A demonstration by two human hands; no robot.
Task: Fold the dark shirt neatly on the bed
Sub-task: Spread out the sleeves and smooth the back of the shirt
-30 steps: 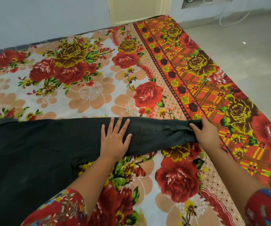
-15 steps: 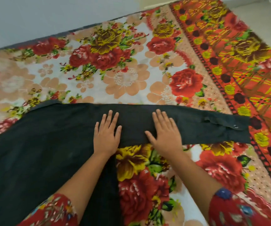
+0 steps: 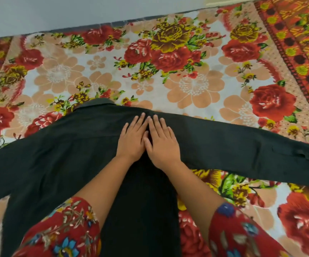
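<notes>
- While both hands are pressing flat, the left hand (image 3: 131, 140) and the right hand (image 3: 162, 143) are lying side by side, fingers spread, gripping nothing.
- To smooth well, I think the palms should be sliding outward toward each sleeve.
- The dark shirt (image 3: 60, 156) is lying on the bed (image 3: 196, 86), its collar (image 3: 94, 103) pointing away from the person and its sleeves stretching left to right.

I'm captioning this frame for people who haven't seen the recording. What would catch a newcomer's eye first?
The loud floral bedsheet, all red roses, fills the view. Across it lies the dark shirt, collar toward the wall and one sleeve stretched out to the right. At its centre the left hand and right hand press flat, side by side.
</notes>
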